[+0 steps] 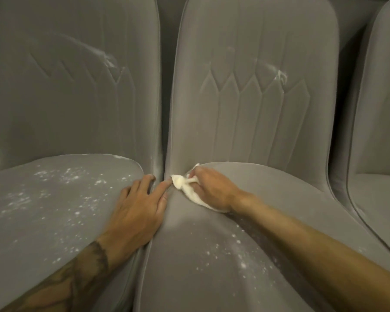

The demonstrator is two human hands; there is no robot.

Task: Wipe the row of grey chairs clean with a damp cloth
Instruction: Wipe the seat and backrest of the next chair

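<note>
While right hand [212, 191] grips cloth [193, 195] at seat [279, 185] edge beside gap [163, 131], left hand [137, 210] spans gap; fingers [145, 180] straight, flat.

The left seat [32, 233] and middle seat [178, 278] carry white specks [72, 176]. The cloth [180, 181] lies at the middle seat's far left.

Three grey chairs side by side. The right hand [212, 188] grips a bunched white cloth [180, 181] at the rear left corner of the middle chair [200, 262] seat, where seat meets backrest. The left hand [140, 206] lies flat, fingers straight, across the gap between the left chair [54, 210] and the middle chair. White specks [72, 176] dot both seats; white smears [109, 59] mark both backrests. The right chair [374, 188] shows only in part at the edge.
</note>
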